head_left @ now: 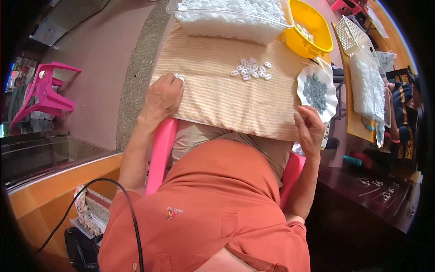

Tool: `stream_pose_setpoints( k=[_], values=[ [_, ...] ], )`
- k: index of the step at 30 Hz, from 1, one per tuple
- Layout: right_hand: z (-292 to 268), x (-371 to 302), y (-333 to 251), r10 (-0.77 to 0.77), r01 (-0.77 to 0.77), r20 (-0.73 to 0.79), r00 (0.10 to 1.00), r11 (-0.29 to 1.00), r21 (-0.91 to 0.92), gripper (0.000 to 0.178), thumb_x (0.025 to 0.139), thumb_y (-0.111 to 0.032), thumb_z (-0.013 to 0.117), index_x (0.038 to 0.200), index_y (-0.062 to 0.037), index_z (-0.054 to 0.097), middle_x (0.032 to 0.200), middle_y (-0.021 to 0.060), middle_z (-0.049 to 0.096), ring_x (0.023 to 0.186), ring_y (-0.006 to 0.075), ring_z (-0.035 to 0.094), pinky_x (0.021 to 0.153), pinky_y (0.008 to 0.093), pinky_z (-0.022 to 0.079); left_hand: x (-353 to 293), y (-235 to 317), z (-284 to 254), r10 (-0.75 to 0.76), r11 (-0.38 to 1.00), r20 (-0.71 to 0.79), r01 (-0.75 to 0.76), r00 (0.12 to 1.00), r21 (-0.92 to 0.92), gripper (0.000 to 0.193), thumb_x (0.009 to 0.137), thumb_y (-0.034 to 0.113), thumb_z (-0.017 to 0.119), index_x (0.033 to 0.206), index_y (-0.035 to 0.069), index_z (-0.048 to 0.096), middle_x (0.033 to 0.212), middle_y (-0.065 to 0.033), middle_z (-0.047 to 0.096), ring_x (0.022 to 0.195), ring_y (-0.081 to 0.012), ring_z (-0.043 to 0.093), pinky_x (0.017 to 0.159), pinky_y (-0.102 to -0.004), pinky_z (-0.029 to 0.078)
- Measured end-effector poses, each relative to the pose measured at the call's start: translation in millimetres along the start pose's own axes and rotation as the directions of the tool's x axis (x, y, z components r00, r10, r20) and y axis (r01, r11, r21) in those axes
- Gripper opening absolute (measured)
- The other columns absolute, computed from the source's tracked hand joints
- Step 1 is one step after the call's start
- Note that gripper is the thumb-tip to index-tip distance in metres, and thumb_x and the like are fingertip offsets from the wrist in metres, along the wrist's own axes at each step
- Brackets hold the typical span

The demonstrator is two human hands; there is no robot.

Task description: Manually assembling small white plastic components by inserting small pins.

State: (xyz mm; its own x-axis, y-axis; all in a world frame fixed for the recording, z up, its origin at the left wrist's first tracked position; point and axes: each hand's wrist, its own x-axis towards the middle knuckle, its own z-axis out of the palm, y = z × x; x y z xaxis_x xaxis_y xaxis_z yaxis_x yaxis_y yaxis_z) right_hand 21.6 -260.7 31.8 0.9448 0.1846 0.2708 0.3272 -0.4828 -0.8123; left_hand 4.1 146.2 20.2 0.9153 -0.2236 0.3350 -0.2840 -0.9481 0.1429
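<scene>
At the left edge of the striped cloth, my left hand (165,97) is closed, with a small white plastic piece (178,76) showing at its fingertips. My right hand (310,129) is raised by the cloth's right front corner, thumb and forefinger brought together. Whatever it may pinch is too small to make out. Just beyond it sits a white wavy-rimmed plate (304,75) holding a heap of tiny grey parts (316,93). Several loose white oval pieces with two holes (246,77) lie scattered on the cloth between my hands.
A clear tub (226,32) full of white pieces stands at the cloth's far edge, beside a yellow basin (322,34) with pale pieces inside. The beige striped cloth (204,95) covers the work surface. A pink stool (45,93) is left; another person sits right, by a second tub (368,90).
</scene>
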Motion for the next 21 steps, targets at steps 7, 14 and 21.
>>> stream_pose_setpoints(
  k=[7,14,21],
  values=[
    [0.5,-2.3,3.4,0.053,-0.054,0.016,0.998,0.997,0.062,0.017,0.087,0.000,0.064,0.103,0.0046,0.063,0.100,0.0040,0.060,0.068,0.0048,0.052,0.061,0.0185,0.044,-11.7,-12.8,2.8,-0.020,0.981,-0.141,-0.008,0.990,-0.195,0.009,0.086,0.009,0.059,0.089,0.001,0.061,0.083,-0.0167,0.061,0.079,-0.0334,0.061,0.069,-0.0408,0.050],
    [1.9,-4.5,6.6,0.059,-0.060,0.021,0.998,0.995,0.079,0.017,0.088,0.000,0.063,0.103,0.0049,0.063,0.100,0.0034,0.060,0.068,0.0041,0.051,0.061,0.0180,0.044,-15.4,-9.1,-2.4,-0.155,0.931,-0.155,0.092,0.976,-0.353,0.011,0.086,0.008,0.061,0.094,0.000,0.062,0.086,-0.0172,0.065,0.077,-0.0330,0.064,0.068,-0.0362,0.051],
    [-1.4,-6.4,7.2,0.140,-0.139,0.008,0.990,0.980,0.143,0.017,0.086,-0.001,0.064,0.102,0.0041,0.063,0.098,0.0036,0.060,0.072,0.0058,0.051,0.063,0.0193,0.042,-15.1,7.7,6.9,-0.404,0.505,0.085,0.300,0.911,-0.809,0.011,0.091,0.008,0.060,0.096,-0.002,0.063,0.079,-0.0069,0.065,0.071,-0.0107,0.062,0.066,-0.0234,0.050]
  ],
)
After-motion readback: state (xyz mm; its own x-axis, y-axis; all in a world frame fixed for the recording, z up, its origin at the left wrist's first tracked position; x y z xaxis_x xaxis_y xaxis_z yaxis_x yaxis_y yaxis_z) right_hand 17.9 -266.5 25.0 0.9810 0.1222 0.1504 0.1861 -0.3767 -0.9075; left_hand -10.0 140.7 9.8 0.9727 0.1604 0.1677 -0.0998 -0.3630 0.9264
